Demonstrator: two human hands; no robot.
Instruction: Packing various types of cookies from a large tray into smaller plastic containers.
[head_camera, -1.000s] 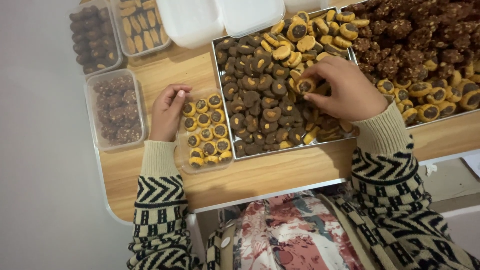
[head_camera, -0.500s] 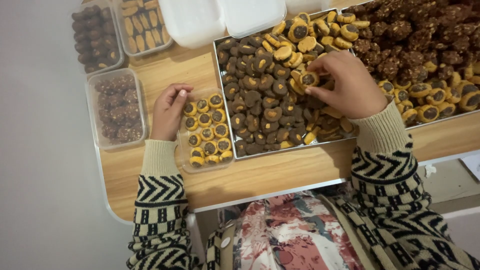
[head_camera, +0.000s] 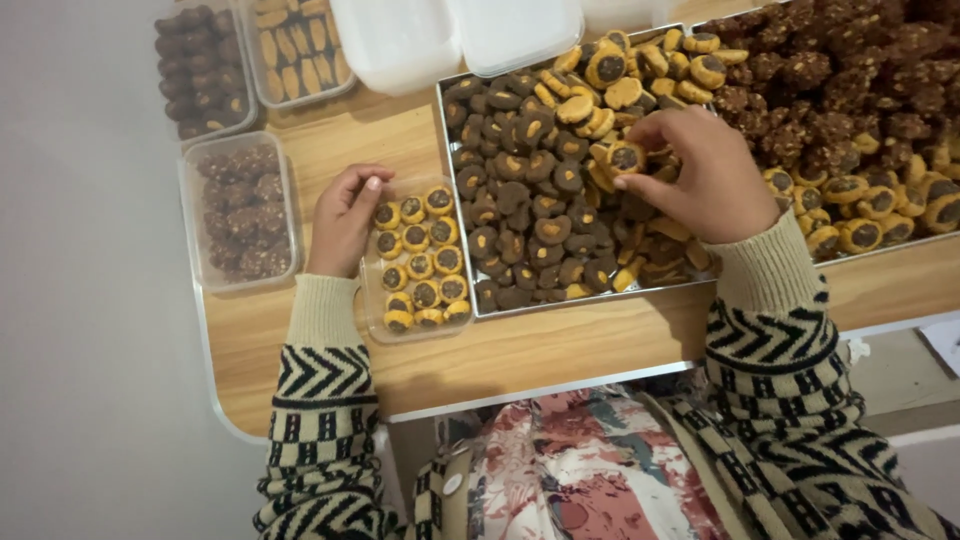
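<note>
One cookie (head_camera: 627, 156) pinched in the right hand's (head_camera: 700, 180) grip, above the metal tray (head_camera: 455, 200).

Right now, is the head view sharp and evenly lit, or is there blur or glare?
Head view: evenly lit, soft shadows under the white lids; no harsh glare; the right hand and its cookie sharp; the left hand clear; slight wide-angle bend at the table's edge.

In front of you, a clear rectangular plastic container (head_camera: 372, 300) lay on the wooden table, partly filled with round yellow cookies. Left of it sat a similar clear tub (head_camera: 195, 215) of dark brown cookies. Two more clear tubs (head_camera: 240, 60) stood at the far left edge, and two white lids (head_camera: 455, 35) rested beyond the tray.
</note>
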